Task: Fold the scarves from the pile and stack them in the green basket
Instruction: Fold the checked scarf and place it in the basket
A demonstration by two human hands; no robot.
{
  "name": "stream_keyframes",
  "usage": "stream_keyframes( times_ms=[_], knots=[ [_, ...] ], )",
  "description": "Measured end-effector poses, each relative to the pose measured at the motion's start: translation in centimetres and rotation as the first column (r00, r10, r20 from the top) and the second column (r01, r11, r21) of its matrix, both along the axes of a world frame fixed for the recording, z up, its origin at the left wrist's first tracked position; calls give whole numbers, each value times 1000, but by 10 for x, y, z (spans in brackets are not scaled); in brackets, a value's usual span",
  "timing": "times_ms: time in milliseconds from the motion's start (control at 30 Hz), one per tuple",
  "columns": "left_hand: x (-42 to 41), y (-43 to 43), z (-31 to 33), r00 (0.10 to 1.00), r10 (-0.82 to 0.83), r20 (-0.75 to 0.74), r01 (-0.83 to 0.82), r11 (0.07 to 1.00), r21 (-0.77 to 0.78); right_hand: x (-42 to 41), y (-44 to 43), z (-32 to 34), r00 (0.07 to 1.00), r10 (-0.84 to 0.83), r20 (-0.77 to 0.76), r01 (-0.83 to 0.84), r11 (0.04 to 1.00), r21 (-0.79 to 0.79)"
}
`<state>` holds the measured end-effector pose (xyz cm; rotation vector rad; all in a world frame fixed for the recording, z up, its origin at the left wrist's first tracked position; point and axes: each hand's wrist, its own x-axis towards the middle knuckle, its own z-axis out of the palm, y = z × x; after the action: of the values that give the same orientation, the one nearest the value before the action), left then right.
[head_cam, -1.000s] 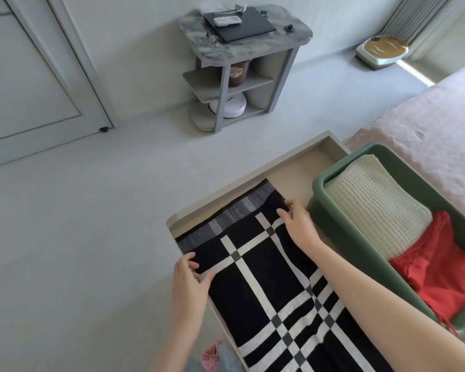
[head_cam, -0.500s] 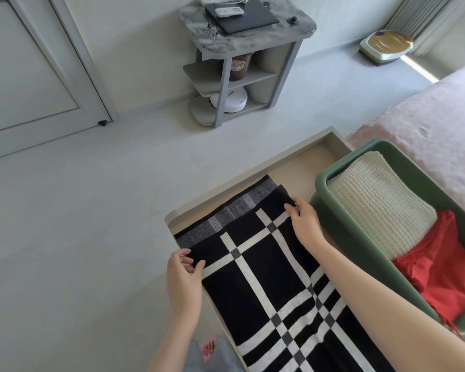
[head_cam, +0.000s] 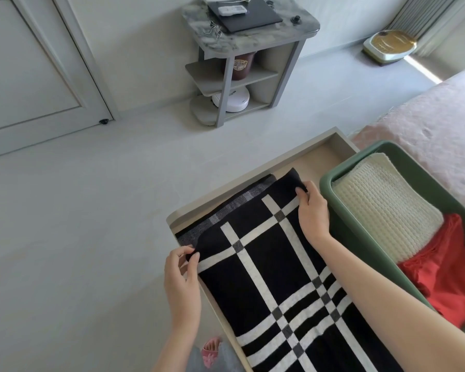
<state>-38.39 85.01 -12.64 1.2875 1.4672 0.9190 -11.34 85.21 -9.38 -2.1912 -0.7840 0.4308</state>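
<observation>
Both grips [head_cam: 181,280] [head_cam: 313,210] — now on scarf [head_cam: 266,277] corners

The black scarf with white check lines [head_cam: 266,264] is soft, matt woven cloth. The cream folded scarf [head_cam: 381,208] is a coarse waffle knit, and the red scarf [head_cam: 448,277] is thin, smooth, crumpled cloth. The green rectangular basket [head_cam: 355,229] is smooth plastic with a faint sheen. The beige drawer [head_cam: 320,162] looks like matt, smooth wood.

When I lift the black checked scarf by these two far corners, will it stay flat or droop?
It will probably droop: the black checked scarf curls softly where the left hand and right hand pinch its corners. It looks like a thick knit, so it is unlikely to slip. A second layer shows beneath its far edge, so the layers may slide apart.
</observation>
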Motion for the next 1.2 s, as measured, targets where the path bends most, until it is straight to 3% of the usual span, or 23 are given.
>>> stream_keyframes(
  times_ms=[133, 233, 433, 800, 933, 1033, 1133, 1200],
  knots=[
    [6, 7, 8, 998, 34, 61, -32, 999, -35, 5, 20, -3, 998, 23, 60, -21, 999, -39],
    [12, 15, 5, 991, 117, 65, -115, 993, -35, 10, 37, -15, 986, 84, 143, -58, 982, -178],
    [17, 35, -20, 989, 126, -74, -126, 992, 3, 16, 60, -37, 995, 27, 101, 6, 951, -308],
    [19, 42, -47, 956, 94, -279, -44, 983, 180, 24, 64, -53, 991, -61, 119, 89, 964, -250],
    [21, 42, -51, 900, 55, -433, 48, 974, 223, 29, 65, -65, 980, -29, 197, 87, 951, -295],
    [22, 39, -48, 855, 68, -514, 102, 950, 295, 21, 59, -60, 962, 8, 273, 62, 967, -246],
    [29, 26, -46, 829, -77, -554, 320, 877, 358, -5, 30, -51, 961, 128, 244, -86, 980, -179],
    [34, 14, -53, 757, -242, -607, 516, 791, 328, -29, -5, -50, 915, 314, 251, -251, 934, -254]
  ],
)
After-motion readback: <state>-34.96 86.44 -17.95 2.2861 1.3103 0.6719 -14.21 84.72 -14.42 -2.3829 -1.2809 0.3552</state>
